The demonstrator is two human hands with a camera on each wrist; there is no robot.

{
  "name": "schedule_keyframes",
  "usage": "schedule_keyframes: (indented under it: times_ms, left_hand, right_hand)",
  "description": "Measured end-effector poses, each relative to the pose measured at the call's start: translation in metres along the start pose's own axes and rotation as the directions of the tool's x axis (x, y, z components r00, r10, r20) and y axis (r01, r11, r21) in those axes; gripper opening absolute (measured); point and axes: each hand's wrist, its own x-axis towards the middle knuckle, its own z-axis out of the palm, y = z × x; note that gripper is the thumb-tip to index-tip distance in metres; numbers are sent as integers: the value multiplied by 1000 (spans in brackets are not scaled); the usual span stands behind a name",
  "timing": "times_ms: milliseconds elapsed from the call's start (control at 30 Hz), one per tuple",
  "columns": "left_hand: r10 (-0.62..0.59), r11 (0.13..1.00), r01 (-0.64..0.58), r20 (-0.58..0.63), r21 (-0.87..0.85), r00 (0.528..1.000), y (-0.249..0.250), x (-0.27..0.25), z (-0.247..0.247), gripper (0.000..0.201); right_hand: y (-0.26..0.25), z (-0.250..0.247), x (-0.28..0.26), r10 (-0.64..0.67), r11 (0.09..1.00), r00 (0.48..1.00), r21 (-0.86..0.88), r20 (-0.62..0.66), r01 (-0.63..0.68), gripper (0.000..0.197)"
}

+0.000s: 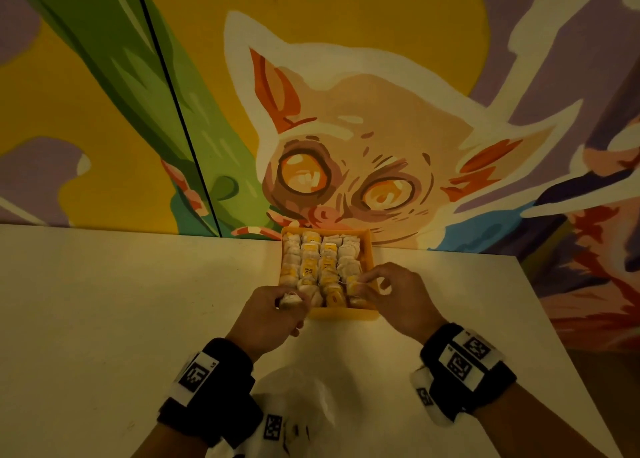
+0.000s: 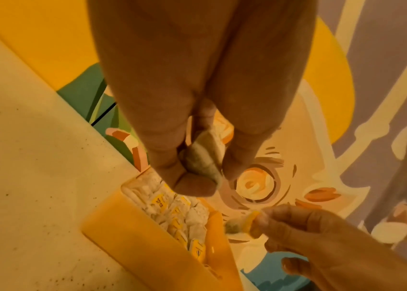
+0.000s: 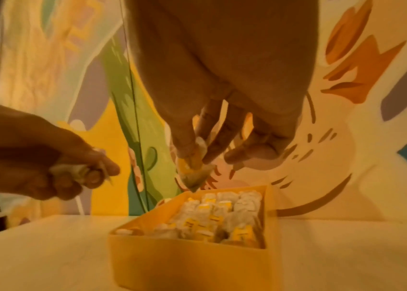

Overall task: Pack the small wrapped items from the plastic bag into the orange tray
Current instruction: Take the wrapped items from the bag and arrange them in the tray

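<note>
Rows of small white wrapped items with yellow tags [image 1: 320,261] nearly fill the shallow rectangular orange plastic tray [image 1: 343,314], which sits on the pale tabletop [image 1: 104,301] with its far end against the painted wall. Four columns of them stand packed side by side. At the tray's near left corner, the left hand [image 1: 273,313] has its fingers curled round one more white wrapped item [image 2: 203,157], held just above the rim. The right hand [image 1: 398,294] hovers over the near right corner, its thumb and fingertips pinching another wrapped item with a yellow tag [image 3: 192,167] that hangs point-down above the packed rows. The two hands are close together but not touching, one at each near corner. Nearer the person, between the forearms, lies the crumpled clear plastic bag [image 1: 304,398] on the tabletop; what it holds cannot be made out. Both wrists carry black bands with white marker tags [image 1: 467,360]. Behind the tray, a colourful mural of a wide-eyed animal [image 1: 346,166] covers the wall.
</note>
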Motion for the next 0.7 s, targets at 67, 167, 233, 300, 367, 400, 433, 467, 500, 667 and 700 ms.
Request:
schedule_keyframes:
  times_ms: [67, 167, 233, 300, 367, 400, 433, 467, 500, 667, 700]
  left_hand:
    - [-16, 999, 16, -2, -32, 1000, 1, 0, 0, 9]
    - [-31, 998, 30, -9, -55, 999, -1, 1, -2, 10]
    - [-34, 998, 33, -16, -44, 999, -3, 3, -3, 10]
    - [-34, 999, 34, -20, -28, 999, -4, 4, -5, 10]
    - [-33, 999, 33, -20, -17, 999, -5, 5, -5, 11]
    - [-33, 999, 33, -19, -12, 999, -6, 5, -6, 11]
    - [-34, 999, 34, -19, -8, 999, -6, 6, -6, 11]
    - [-35, 999, 35, -19, -4, 999, -7, 6, -6, 10]
    - [-36, 999, 36, -19, -1, 999, -7, 6, -5, 10]
    - [-53, 999, 53, -12, 2, 999, -8, 6, -5, 10]
    - [-55, 999, 55, -13, 1, 998, -9, 6, -5, 10]
  right_hand:
    - [13, -1, 12, 20, 992, 999, -122, 45, -15, 9]
    - [24, -2, 25, 80, 973, 985, -225, 153, -44, 9]
    - [25, -4, 30, 111, 974, 969, -219, 222, -62, 12]
    - [23, -7, 34, 130, 967, 948, -248, 289, -57, 11]
    - [19, -9, 38, 148, 951, 926, -307, 348, -37, 11]
    - [17, -8, 39, 160, 941, 911, -338, 379, -25, 12]
    - [16, -7, 40, 174, 930, 896, -369, 409, -12, 13]
    - [14, -6, 41, 184, 916, 882, -401, 433, 6, 14]
    - [12, -3, 41, 193, 899, 873, -438, 449, 27, 13]
    - [2, 10, 44, 192, 849, 875, -523, 444, 80, 15]
    - [1, 10, 47, 197, 855, 881, -515, 430, 60, 16]
